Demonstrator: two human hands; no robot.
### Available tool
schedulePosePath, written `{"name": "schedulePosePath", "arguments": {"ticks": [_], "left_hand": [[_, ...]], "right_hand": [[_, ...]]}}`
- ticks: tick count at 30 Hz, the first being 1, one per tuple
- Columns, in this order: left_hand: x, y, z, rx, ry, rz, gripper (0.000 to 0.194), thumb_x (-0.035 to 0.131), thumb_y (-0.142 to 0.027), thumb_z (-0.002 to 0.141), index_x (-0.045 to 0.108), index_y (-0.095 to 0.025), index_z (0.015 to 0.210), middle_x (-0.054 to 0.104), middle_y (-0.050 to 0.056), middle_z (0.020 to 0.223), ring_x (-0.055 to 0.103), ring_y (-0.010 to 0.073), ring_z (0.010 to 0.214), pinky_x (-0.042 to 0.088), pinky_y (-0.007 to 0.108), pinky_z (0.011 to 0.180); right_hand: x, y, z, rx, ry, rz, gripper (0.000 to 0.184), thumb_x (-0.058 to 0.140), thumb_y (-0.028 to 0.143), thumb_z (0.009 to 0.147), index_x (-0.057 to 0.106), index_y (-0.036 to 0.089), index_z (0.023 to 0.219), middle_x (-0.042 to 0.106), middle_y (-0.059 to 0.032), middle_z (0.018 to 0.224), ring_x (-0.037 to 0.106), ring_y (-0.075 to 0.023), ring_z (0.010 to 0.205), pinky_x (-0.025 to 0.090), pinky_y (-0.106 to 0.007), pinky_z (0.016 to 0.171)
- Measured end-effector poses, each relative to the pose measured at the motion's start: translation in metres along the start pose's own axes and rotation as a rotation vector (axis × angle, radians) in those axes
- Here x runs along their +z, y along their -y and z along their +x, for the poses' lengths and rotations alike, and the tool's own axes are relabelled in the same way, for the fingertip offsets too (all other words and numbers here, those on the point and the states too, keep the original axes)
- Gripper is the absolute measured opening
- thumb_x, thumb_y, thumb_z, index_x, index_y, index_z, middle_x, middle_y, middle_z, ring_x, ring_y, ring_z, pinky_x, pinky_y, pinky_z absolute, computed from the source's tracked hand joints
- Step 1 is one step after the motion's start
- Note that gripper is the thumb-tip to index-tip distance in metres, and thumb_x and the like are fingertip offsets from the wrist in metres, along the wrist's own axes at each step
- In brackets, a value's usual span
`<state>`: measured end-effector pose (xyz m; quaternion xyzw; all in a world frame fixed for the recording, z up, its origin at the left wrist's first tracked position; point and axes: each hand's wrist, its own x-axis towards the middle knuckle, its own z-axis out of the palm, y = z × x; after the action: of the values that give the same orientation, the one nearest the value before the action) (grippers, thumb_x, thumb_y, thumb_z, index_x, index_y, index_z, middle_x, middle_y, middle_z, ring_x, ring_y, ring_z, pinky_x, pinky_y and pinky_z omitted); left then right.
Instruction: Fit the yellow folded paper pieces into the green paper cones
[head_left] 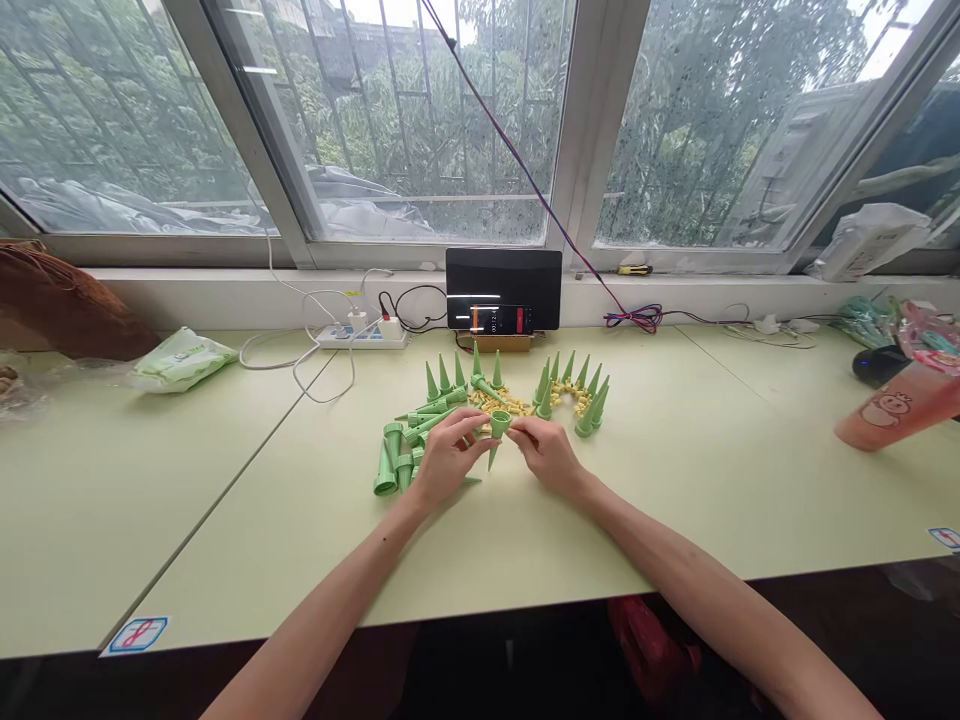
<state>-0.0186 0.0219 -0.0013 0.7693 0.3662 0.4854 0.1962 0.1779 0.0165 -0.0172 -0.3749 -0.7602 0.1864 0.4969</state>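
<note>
Green plastic cone (500, 424) pinched between thumb and fingers of left hand (448, 452), open end up, tip down, above desk (712, 450) between near and far edges. Right hand (547, 454): fingertips drawn together just beside cone's rim; cannot tell what is between them. Lying cones (385, 472) heaped by left hand; upright cones (602, 402) toward desk's far edge, near small yellow pieces (511, 404).

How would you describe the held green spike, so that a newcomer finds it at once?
On the pale table below the windows, find the left hand. Beside the right hand, it holds the green spike. Unlike the spikes standing point-up or heaped nearby, this one is held up, cup on top, point down.
</note>
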Motion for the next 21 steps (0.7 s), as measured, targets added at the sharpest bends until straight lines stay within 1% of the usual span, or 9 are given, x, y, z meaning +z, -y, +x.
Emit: {"name": "schedulePosePath", "arguments": {"ticks": [7, 9, 11, 14, 18, 20, 21], "left_hand": [[0.001, 0.007, -0.001, 0.168, -0.052, 0.068, 0.021, 0.068, -0.032, 0.089, 0.071, -0.023, 0.108, 0.062, 0.006, 0.106, 0.054, 0.0044, 0.055, 0.052, 0.022, 0.05], [0.001, 0.008, -0.001, 0.195, -0.062, 0.078, 0.02, 0.068, -0.03, 0.089, 0.071, -0.023, 0.107, 0.062, 0.006, 0.106, 0.053, 0.0041, 0.055, 0.052, 0.022, 0.05], [0.001, 0.007, -0.001, 0.194, -0.063, 0.07, 0.019, 0.068, -0.031, 0.089, 0.071, -0.023, 0.107, 0.061, 0.005, 0.106, 0.053, 0.0041, 0.055, 0.051, 0.022, 0.05], [0.001, 0.002, 0.0, 0.102, -0.048, 0.035, 0.021, 0.068, -0.034, 0.089, 0.071, -0.023, 0.107, 0.061, 0.005, 0.106, 0.053, 0.0046, 0.055, 0.052, 0.023, 0.051], [0.001, -0.01, 0.001, -0.095, 0.014, -0.026, 0.028, 0.064, -0.039, 0.09, 0.068, -0.023, 0.113, 0.059, 0.007, 0.112, 0.056, 0.0074, 0.061, 0.052, 0.023, 0.051], [0.001, -0.016, 0.003, -0.146, 0.036, -0.056, 0.033, 0.064, -0.041, 0.089, 0.065, -0.023, 0.116, 0.06, 0.008, 0.114, 0.058, 0.0086, 0.063, 0.051, 0.022, 0.051], [0.0, -0.018, 0.004, -0.172, 0.029, -0.079, 0.032, 0.063, -0.042, 0.089, 0.065, -0.022, 0.114, 0.06, 0.008, 0.114, 0.058, 0.0083, 0.062, 0.05, 0.022, 0.05]], "right_hand": [[0.0, 0.001, 0.0, 0.005, 0.009, 0.01, 0.023, 0.05, 0.026, 0.098, 0.057, 0.019, 0.077, 0.055, -0.0001, 0.066, 0.047, -0.0133, 0.059, 0.038, -0.026, 0.058], [-0.001, 0.001, 0.0, 0.002, 0.011, 0.014, 0.023, 0.049, 0.026, 0.098, 0.058, 0.019, 0.077, 0.055, -0.0001, 0.066, 0.047, -0.0132, 0.059, 0.038, -0.026, 0.058], [0.0, 0.002, 0.0, 0.001, 0.011, 0.015, 0.023, 0.049, 0.026, 0.098, 0.058, 0.019, 0.077, 0.055, 0.0001, 0.065, 0.047, -0.013, 0.058, 0.039, -0.026, 0.058], [0.001, 0.004, 0.001, 0.011, -0.015, 0.008, 0.024, 0.05, 0.027, 0.098, 0.06, 0.018, 0.078, 0.056, -0.0004, 0.065, 0.047, -0.0132, 0.058, 0.04, -0.026, 0.057], [0.001, 0.007, 0.002, 0.02, -0.09, -0.003, 0.025, 0.05, 0.031, 0.098, 0.062, 0.018, 0.081, 0.062, -0.0031, 0.07, 0.051, -0.0147, 0.058, 0.043, -0.027, 0.058], [0.001, 0.008, 0.003, 0.013, -0.117, -0.019, 0.027, 0.049, 0.034, 0.099, 0.063, 0.019, 0.082, 0.063, -0.0042, 0.071, 0.053, -0.0155, 0.059, 0.044, -0.028, 0.058], [0.001, 0.009, 0.003, 0.007, -0.127, -0.032, 0.028, 0.049, 0.035, 0.099, 0.063, 0.019, 0.082, 0.064, -0.0045, 0.072, 0.054, -0.0159, 0.06, 0.045, -0.029, 0.059]]}}
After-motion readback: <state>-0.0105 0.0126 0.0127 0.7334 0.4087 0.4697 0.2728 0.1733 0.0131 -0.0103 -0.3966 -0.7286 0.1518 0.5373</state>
